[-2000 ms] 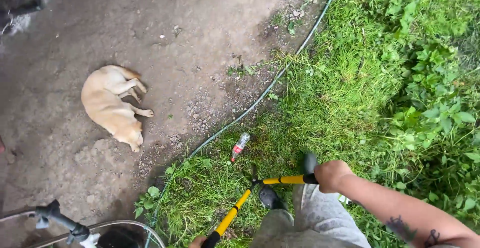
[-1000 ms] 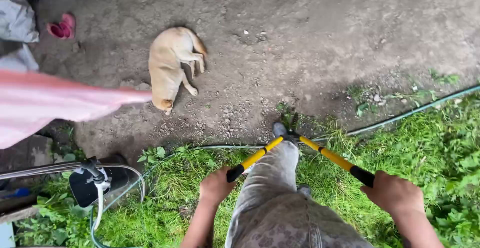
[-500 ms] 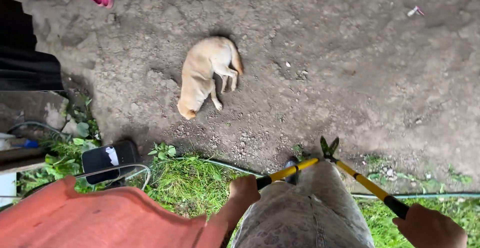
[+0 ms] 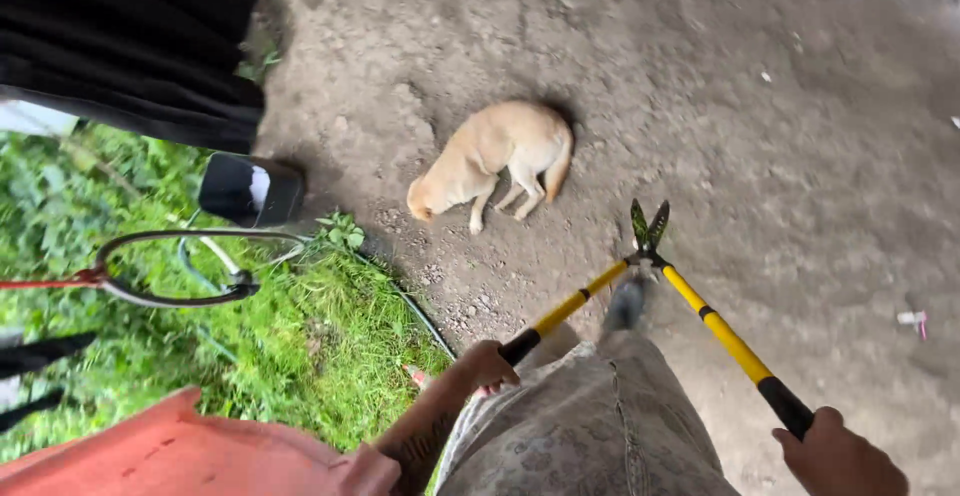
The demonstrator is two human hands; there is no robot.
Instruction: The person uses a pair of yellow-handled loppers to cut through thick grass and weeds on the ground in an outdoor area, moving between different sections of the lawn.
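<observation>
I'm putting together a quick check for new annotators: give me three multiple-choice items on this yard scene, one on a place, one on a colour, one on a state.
1. Where does the dog lie?
A. on bare dirt
B. in the grass
C. on the red cloth

2. What colour are the shafts of the shears?
A. blue
B. yellow
C. white

3. How does the person hold the shears?
A. left hand only
B. right hand only
C. one hand on each handle

Answers:
1 A, dirt ground surrounds the dog.
2 B, both shafts are yellow with black grips.
3 C, the left hand and right hand each grip a handle.
</observation>
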